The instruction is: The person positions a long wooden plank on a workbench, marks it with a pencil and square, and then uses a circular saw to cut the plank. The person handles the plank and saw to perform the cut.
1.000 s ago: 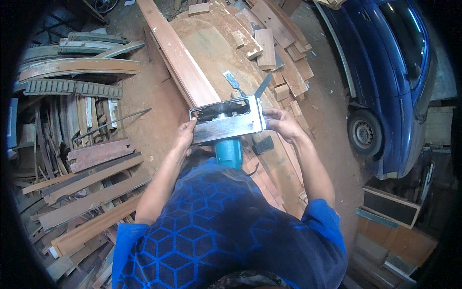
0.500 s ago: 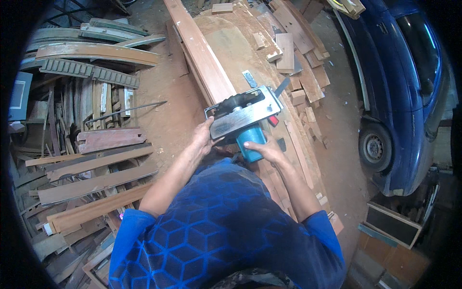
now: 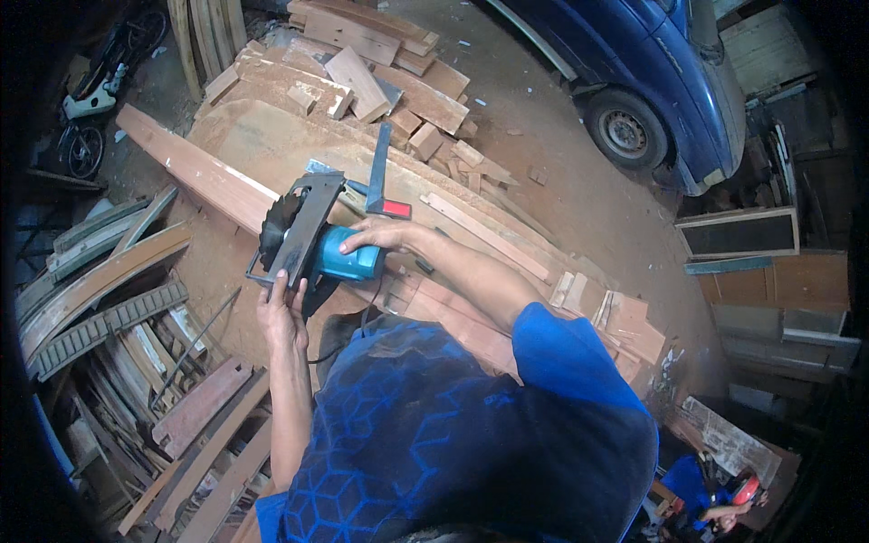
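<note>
A circular saw (image 3: 348, 257) with a teal motor housing is held up in front of me, its flat base plate (image 3: 306, 222) tipped on edge. The dark toothed blade (image 3: 276, 224) shows on the plate's left side. My left hand (image 3: 284, 312) grips the near end of the plate with its fingers on the metal. My right hand (image 3: 380, 235) is wrapped over the motor housing, thumb on top. Just beyond it lies a square (image 3: 380, 163) with a grey blade and a red patch. A long reddish plank (image 3: 201, 172) extends to the far left behind the saw.
Wood offcuts (image 3: 425, 140) are heaped on the far side of the dusty workbench (image 3: 258, 140). Stacked boards (image 3: 213, 452) fill the lower left. A blue car (image 3: 634, 81) stands at the far right, and a motorbike (image 3: 95, 100) far left. Another person (image 3: 701, 493) is at lower right.
My view has swung to the right, so the scene sits further left. The saw has been turned in my hands, its base plate now steeper and its blade teeth facing left.
</note>
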`<state>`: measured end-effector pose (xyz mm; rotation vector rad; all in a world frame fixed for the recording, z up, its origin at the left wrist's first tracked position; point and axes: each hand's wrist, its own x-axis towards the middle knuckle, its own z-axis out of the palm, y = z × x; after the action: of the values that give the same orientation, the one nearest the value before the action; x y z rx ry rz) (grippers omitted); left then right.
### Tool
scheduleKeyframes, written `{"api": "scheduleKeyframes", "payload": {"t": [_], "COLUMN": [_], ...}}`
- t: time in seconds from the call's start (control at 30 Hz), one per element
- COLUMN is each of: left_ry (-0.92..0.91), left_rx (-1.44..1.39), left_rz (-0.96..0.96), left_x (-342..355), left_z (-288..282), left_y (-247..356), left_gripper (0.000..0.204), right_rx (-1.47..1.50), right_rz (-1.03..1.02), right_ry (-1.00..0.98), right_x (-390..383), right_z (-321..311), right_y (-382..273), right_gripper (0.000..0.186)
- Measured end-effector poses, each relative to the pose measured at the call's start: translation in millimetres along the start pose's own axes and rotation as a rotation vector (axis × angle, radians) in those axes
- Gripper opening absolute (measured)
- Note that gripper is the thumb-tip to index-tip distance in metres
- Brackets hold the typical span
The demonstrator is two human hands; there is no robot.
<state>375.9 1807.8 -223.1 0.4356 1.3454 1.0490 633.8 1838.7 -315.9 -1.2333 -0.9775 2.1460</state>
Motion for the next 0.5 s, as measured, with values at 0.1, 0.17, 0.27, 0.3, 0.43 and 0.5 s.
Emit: {"api": "scheduleKeyframes", "payload": {"t": [0.1,0.17,0.27,0.3,0.43,0.5], "left_ry": [-0.046,0.051,0.093,0.112,-0.145,-0.082], "left_rx": [0.276,0.574,0.877,0.954,0.87,1.005], "left_rz": [-0.082,0.037,0.481,0.593,0.031,0.236], "left_x": [0.9,0.0,13.4,16.3,-19.4,-4.4], "left_z": [0.0,-4.6,-12.0,-14.5,5.1,-10.6], "left_y": [11.6,1.6,-28.4,-34.2,34.5,33.8], "left_gripper": [0.063,0.09,0.099,0.099,0.08,0.077], "right_rx": [-0.506,-0.788,-0.903,-0.871,-0.729,-0.661], "right_rz": [-0.065,-0.034,-0.048,-0.057,-0.166,-0.179], "right_ry": [0.097,0.17,0.234,0.233,0.26,0.259], "right_x": [1.6,-2.2,-5.9,-9.0,-16.3,-11.3], "right_z": [-2.5,4.0,6.7,6.3,2.8,-3.8], "right_y": [-13.5,-17.8,-18.1,-18.3,-14.7,-5.1], "right_gripper": [0.093,0.116,0.119,0.118,0.111,0.105]}}
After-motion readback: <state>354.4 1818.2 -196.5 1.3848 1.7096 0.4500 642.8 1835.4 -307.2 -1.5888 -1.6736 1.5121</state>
